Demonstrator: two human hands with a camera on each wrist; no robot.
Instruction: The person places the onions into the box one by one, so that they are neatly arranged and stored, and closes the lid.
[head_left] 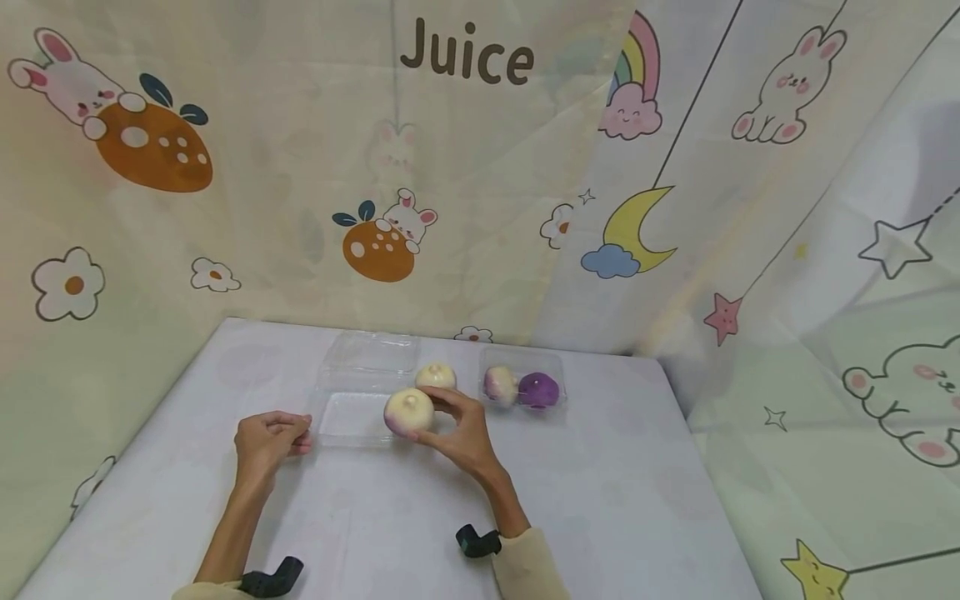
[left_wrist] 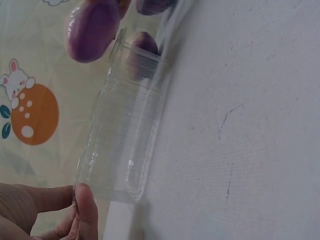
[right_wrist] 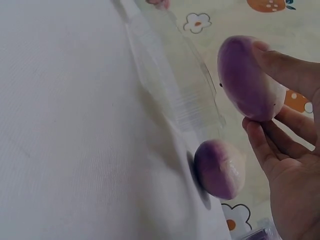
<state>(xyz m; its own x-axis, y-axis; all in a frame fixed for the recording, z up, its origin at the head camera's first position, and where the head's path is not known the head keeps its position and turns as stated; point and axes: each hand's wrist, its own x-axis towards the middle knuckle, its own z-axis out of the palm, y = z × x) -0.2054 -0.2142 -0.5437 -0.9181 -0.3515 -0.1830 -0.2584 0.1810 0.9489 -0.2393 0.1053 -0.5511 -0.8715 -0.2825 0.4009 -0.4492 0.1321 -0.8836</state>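
Observation:
My right hand [head_left: 465,429] holds a purple-and-white turnip [head_left: 409,412] between thumb and fingers, raised over the right side of a clear plastic clamshell box [head_left: 352,421]. At the box's left edge, my left hand [head_left: 272,442] pinches its thin rim between thumb and finger, as the left wrist view shows. The lid [head_left: 371,354] of this box lies folded back, away from me. Just right of the box, a second turnip [right_wrist: 220,169] rests on the white table. In the head view the raised turnip partly covers the box's right end.
Another clear box [head_left: 558,362] stands further right on the table [head_left: 600,492], holding a pale turnip [head_left: 500,386] and a deep purple round vegetable [head_left: 538,390]. A printed curtain [head_left: 285,208] hangs directly behind the table's far edge.

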